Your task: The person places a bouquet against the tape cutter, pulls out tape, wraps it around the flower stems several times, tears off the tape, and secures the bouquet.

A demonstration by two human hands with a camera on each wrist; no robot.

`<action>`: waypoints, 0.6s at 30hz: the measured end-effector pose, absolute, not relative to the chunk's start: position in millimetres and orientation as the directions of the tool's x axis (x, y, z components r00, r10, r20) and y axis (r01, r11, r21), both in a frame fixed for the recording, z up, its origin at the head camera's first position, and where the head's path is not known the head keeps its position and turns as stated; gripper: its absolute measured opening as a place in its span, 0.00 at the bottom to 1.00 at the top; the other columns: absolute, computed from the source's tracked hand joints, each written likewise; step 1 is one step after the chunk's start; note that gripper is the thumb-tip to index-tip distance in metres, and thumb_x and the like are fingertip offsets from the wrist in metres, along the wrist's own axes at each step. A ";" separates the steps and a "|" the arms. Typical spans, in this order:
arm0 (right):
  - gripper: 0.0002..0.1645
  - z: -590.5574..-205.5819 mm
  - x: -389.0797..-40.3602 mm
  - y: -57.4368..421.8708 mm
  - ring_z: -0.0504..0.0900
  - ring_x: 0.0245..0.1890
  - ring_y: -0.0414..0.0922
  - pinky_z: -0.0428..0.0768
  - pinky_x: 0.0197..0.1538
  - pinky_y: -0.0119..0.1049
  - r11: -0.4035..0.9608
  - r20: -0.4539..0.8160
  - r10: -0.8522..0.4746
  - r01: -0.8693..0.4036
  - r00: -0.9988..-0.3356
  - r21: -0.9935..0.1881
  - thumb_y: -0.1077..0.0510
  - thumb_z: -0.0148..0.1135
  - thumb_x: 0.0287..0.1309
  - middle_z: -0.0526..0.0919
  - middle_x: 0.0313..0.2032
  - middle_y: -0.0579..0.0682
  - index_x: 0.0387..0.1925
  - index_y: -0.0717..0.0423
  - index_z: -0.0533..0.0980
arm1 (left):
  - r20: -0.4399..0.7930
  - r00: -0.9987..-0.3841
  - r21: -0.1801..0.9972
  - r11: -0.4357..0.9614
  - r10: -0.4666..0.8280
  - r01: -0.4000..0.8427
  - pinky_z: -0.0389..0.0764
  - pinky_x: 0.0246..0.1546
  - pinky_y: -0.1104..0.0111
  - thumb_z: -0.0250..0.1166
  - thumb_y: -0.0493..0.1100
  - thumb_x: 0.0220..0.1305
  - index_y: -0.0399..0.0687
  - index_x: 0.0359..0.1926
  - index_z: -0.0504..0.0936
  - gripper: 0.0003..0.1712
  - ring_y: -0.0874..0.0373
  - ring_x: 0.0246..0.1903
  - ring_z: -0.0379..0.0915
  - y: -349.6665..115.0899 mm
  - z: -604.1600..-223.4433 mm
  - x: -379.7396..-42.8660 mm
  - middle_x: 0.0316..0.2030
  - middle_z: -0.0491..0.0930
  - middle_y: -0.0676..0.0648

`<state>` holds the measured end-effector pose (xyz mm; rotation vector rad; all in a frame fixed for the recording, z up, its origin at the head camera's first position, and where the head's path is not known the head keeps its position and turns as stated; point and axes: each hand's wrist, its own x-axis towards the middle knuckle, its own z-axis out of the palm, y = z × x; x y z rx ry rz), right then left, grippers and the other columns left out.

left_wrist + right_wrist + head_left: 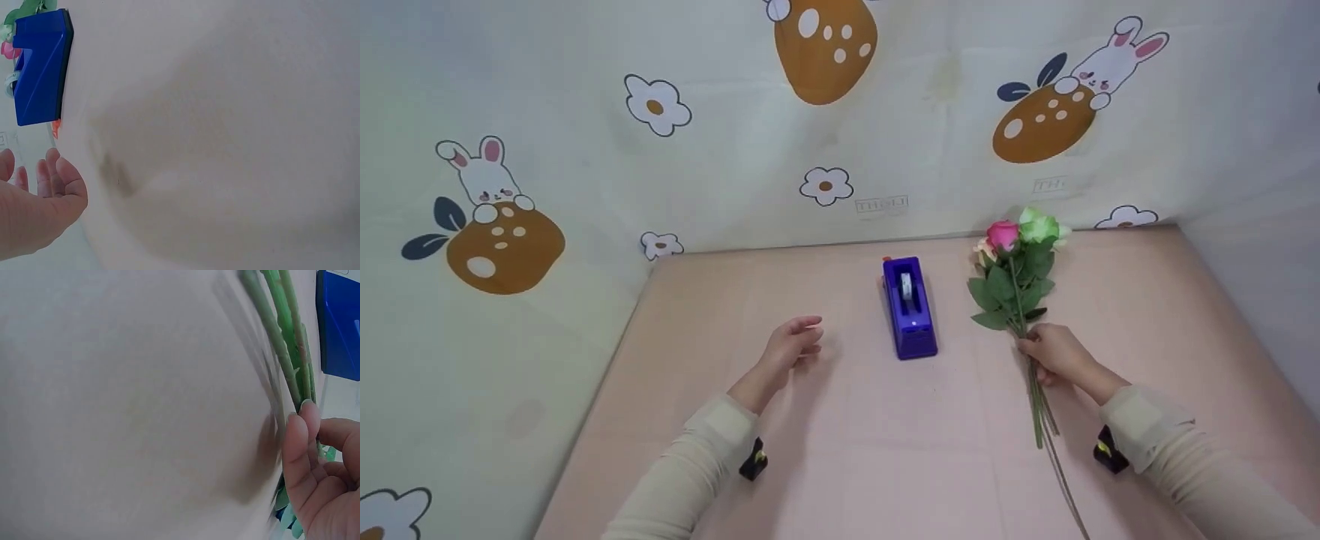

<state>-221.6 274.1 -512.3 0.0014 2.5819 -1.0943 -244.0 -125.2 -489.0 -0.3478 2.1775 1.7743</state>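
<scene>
In the head view my right hand [1059, 354] grips a bunch of artificial flowers [1014, 281] by the stems, just below the leaves. The blooms, one pink, one green and one pale, point to the back of the table. Several green stems [287, 332] pass between thumb and fingers in the right wrist view, close over the table. My left hand [789, 346] is held over the table, left of a blue tape dispenser [916, 341], its fingers loosely bent with nothing in them. A roll of tape [906, 285] sits in the dispenser.
The pinkish table [877, 450] meets a cloth backdrop [720, 172] printed with rabbits and flowers at the back and sides. A black device [753, 460] shows by the left wrist, another black device [1110, 451] by the right. One long stem reaches toward the front edge.
</scene>
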 end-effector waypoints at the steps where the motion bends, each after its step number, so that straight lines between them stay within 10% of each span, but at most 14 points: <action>1: 0.14 -511.7 -221.0 274.1 0.71 0.07 0.37 0.72 0.14 0.33 0.700 -0.300 -0.130 0.127 -0.945 -0.702 0.60 0.47 0.63 0.70 0.08 0.48 0.35 0.71 0.72 | -0.386 -0.922 0.903 0.204 0.005 -0.377 0.73 0.40 0.60 0.57 0.41 0.64 0.41 0.56 0.72 0.20 0.49 0.39 0.75 -125.5 -489.0 -244.1 0.48 0.75 0.40; 11: 0.25 -494.5 -216.3 278.3 0.74 0.19 0.47 0.71 0.22 0.39 0.837 -0.185 -0.118 0.002 -0.976 -0.547 0.48 0.50 0.64 0.78 0.23 0.59 0.43 0.69 0.74 | -0.251 -0.968 0.930 0.275 -0.007 -0.243 0.72 0.44 0.55 0.58 0.40 0.63 0.39 0.55 0.72 0.20 0.45 0.43 0.73 -129.7 -487.3 -244.2 0.45 0.76 0.41; 18: 0.27 -483.8 -220.8 314.3 0.70 0.46 0.68 0.65 0.46 0.62 0.958 0.204 -0.064 -0.117 -0.977 -0.260 0.44 0.48 0.64 0.73 0.46 0.70 0.49 0.64 0.72 | 0.082 -0.994 0.774 0.624 0.067 0.106 0.70 0.51 0.55 0.59 0.45 0.62 0.36 0.59 0.66 0.28 0.43 0.51 0.68 -137.9 -490.0 -249.2 0.55 0.68 0.34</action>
